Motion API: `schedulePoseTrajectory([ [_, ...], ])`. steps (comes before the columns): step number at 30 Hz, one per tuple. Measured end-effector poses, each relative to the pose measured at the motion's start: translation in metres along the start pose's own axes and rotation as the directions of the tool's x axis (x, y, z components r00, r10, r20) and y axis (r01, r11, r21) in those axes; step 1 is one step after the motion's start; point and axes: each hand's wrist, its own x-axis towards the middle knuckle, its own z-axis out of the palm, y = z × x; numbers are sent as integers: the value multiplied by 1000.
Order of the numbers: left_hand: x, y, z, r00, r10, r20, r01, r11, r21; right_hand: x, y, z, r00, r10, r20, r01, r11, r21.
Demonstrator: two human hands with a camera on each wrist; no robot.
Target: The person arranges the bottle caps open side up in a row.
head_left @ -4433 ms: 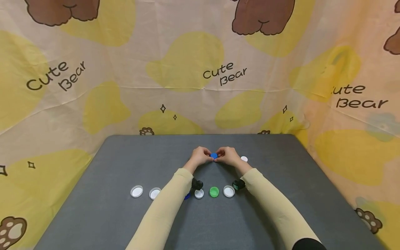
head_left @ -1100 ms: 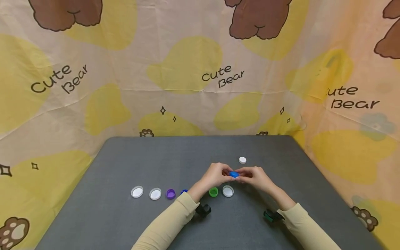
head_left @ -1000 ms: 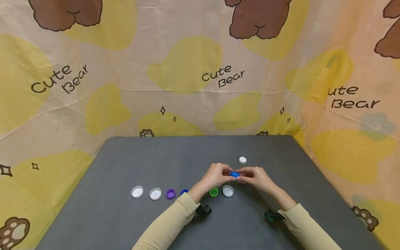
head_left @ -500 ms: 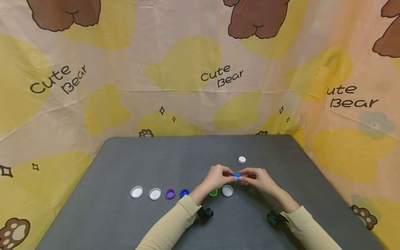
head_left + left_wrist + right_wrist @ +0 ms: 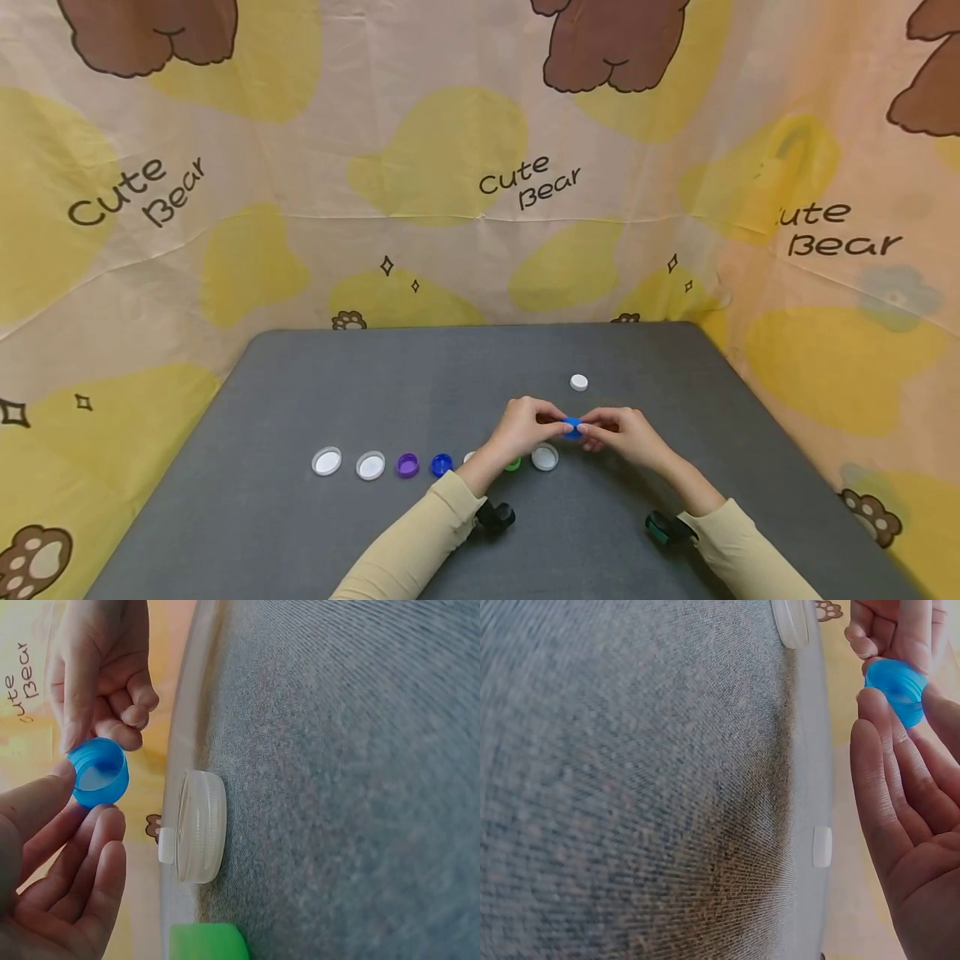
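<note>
A blue bottle cap point(image 5: 572, 427) is held up between both hands above the table, its hollow side showing in the left wrist view. My left hand point(image 5: 525, 425) pinches it from the left with thumb and fingers. From the other side, my right hand point(image 5: 626, 433) pinches the same cap point(image 5: 896, 691). Just below the hands, a whitish round lid point(image 5: 545, 456) lies on the table. A green cap point(image 5: 513, 466) and a white cap point(image 5: 469, 457) are partly covered by the left hand and forearm.
The row continues left with a dark blue cap point(image 5: 442, 465), a purple cap point(image 5: 407, 465) and two whitish lids, one point(image 5: 371, 466) beside the other point(image 5: 326, 461). Behind the hands lies a white cap point(image 5: 579, 382). A printed cloth point(image 5: 435, 167) hangs behind the grey table point(image 5: 337, 375).
Since the earliest frame, both hands have brought the blue cap nearer and to the right. Over the last second they drift slightly right and the cap's tilt changes.
</note>
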Motion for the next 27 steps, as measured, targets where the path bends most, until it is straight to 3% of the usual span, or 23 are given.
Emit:
schedulePoseTrajectory([
  [6,0,-1,2,997,78,-12,-77,996,36,3,23,2,999,28,16,-29,999,41],
  [10,-1,-2,4,995,97,-4,-97,994,41,4,35,3,999,45,21,-46,997,63],
  [27,-4,-2,10,991,122,49,-125,990,61,2,38,5,991,122,59,-129,984,124],
])
